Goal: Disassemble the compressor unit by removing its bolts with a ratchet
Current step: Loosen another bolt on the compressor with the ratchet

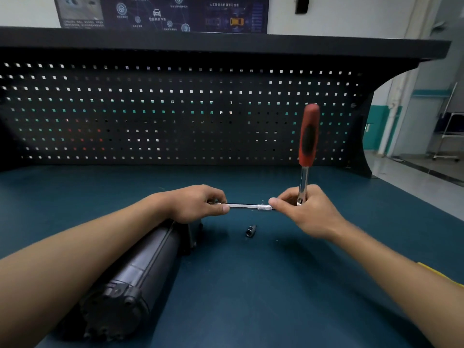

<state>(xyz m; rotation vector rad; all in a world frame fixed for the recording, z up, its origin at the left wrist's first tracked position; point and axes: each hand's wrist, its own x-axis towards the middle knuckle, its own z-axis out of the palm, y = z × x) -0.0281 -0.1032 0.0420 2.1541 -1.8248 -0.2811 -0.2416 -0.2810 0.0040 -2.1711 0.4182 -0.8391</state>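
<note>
1. The right hand [301,209] grips the ratchet [308,136] at its head, handle upright, probably to steady it.
2. The left hand [198,204] pinches the extension bar [247,206], seemingly seating it in the ratchet.
3. The compressor [140,267] lies on the desk [276,285] under the left forearm, with a loose socket [250,231] near it.
</note>
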